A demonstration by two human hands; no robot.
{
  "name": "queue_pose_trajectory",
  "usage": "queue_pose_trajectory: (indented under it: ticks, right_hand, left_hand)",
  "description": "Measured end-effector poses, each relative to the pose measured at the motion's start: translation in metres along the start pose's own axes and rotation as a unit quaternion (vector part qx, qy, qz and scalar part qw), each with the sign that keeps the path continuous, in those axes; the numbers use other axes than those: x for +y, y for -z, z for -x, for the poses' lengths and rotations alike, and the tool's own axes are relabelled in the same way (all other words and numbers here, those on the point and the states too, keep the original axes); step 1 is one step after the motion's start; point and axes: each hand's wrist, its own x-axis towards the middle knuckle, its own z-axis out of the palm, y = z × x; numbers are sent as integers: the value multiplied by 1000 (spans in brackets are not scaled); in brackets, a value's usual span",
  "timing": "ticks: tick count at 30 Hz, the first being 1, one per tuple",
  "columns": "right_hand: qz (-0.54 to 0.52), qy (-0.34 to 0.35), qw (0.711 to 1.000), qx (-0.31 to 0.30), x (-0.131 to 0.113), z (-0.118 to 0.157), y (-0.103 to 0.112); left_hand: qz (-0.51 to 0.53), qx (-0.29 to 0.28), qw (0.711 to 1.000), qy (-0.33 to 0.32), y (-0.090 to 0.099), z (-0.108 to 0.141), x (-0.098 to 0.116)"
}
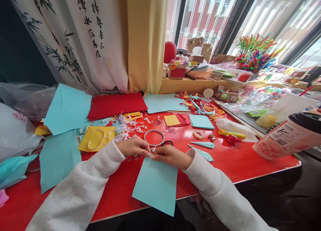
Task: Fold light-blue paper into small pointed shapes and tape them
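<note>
A light blue sheet of paper [156, 186] hangs from my two hands over the table's front edge. My left hand [134, 147] pinches its top edge between thumb and fingers. Close beside it, my right hand [170, 155] is closed on the same edge, and the fingertips almost meet. Just beyond the hands lie a roll of tape [154, 137] and the black handle of what looks like scissors [167, 143], partly hidden. To the right of my right hand are folded blue paper pieces [203, 144].
On the red table [110, 204] lie red sheets [117, 105], a stack of blue squares [201, 121], yellow paper [96, 137], white paper scraps [127, 129] and a glue stick [232, 134]. A large drink cup [283, 137] stands at the right edge. A white plastic bag [15, 134] sits at left.
</note>
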Motion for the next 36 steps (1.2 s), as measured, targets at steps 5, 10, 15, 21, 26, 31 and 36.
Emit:
queue_pose_trajectory:
  ticks: [5,10,15,21,26,31,36]
  right_hand:
    - [-9,-4,1000,-16,-5,3,0]
    - [-15,-11,1000,-16,-4,3,2]
    - [-41,-32,999,-15,-2,3,3]
    - [-77,-39,996,-23,-2,3,1]
    - [-64,-33,997,-17,-1,2,2]
    - [-78,-49,996,-15,-1,2,3]
    - [-121,-68,990,-39,-4,3,3]
  left_hand:
    - [-3,5,1000,5,-1,-1,-1]
    - [1,-12,1000,8,-2,-1,1]
    - [8,6,1000,3,-2,-2,3]
    - [0,-8,1000,0,-2,-2,1]
    - [-9,-29,1000,0,-1,-2,1]
    - [11,-48,999,-10,-1,-2,2]
    - [0,-54,998,-6,-2,-2,2]
